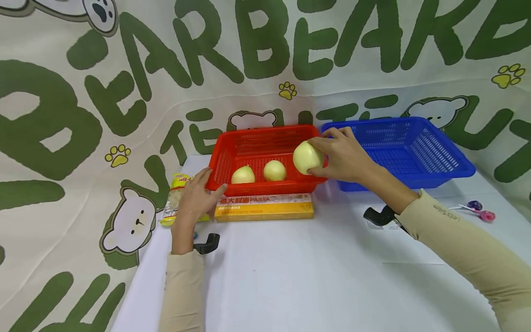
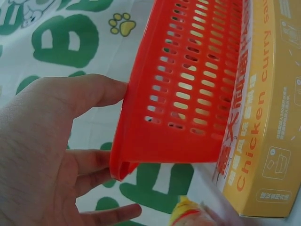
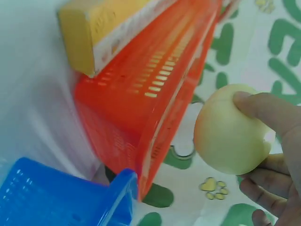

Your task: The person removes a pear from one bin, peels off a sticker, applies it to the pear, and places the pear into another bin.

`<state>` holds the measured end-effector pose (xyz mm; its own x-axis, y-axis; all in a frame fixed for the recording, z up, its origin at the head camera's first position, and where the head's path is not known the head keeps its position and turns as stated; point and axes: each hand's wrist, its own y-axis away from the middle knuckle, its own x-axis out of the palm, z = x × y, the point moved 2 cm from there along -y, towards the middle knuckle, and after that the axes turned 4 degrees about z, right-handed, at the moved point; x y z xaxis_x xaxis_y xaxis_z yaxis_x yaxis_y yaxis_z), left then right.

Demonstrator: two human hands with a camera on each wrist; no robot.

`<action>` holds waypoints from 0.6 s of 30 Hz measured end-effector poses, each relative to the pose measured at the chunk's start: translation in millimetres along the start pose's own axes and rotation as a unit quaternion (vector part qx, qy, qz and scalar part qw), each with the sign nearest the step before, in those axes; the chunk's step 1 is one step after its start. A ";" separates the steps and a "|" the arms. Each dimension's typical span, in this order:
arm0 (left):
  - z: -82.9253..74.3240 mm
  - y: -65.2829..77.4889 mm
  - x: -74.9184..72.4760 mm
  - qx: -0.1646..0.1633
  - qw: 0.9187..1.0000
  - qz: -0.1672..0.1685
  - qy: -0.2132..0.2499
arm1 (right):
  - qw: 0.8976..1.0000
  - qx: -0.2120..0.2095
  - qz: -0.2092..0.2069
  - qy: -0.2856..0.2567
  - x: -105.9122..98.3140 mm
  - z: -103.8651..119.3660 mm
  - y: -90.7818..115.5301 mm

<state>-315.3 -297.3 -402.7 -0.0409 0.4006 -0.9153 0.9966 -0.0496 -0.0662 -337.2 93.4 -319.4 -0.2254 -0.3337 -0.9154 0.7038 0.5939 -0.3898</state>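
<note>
My right hand (image 1: 346, 157) pinches a pale yellow round fruit (image 1: 308, 157) between thumb and fingers, above the right end of the red basket (image 1: 265, 188). In the right wrist view the fruit (image 3: 233, 132) is apart from the basket's rim. Two similar fruits, one at the left (image 1: 243, 175) and one near the middle (image 1: 274, 170), lie inside the red basket. At that basket's front left corner, my left hand (image 1: 195, 198) holds the rim, thumb and fingers on either side of the corner. The left wrist view shows the thumb touching the red rim (image 2: 123, 122).
A blue basket (image 1: 415, 177) stands right of the red one. Before the red basket lies a yellow pasta box (image 1: 265, 212), with a yellow packet (image 1: 172, 200) to its left. Two lollipops (image 1: 486, 216) lie at the right. A printed cloth (image 1: 257, 106) hangs behind.
</note>
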 end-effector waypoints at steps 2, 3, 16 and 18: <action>-0.6 -2.3 -0.4 0.003 1.000 0.001 0.000 | 0.999 -0.022 -0.023 -0.003 -7.3 5.7 15.7; -1.3 -3.7 -0.6 0.004 1.000 0.002 0.000 | 0.999 -0.030 -0.032 -0.004 -10.0 8.5 23.9; -0.7 -0.3 -2.5 0.002 1.000 0.006 0.005 | 0.995 -0.078 -0.052 -0.015 22.7 43.6 114.8; -0.8 -0.3 -2.5 0.003 1.000 0.005 0.007 | 0.996 -0.079 -0.045 -0.016 32.3 47.1 124.8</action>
<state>-315.5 -297.6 -400.1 -0.0290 0.4126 -0.9105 0.9965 -0.0596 -0.0587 -225.0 122.3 -392.9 -0.2587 -0.4123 -0.8735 0.5667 0.6675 -0.4829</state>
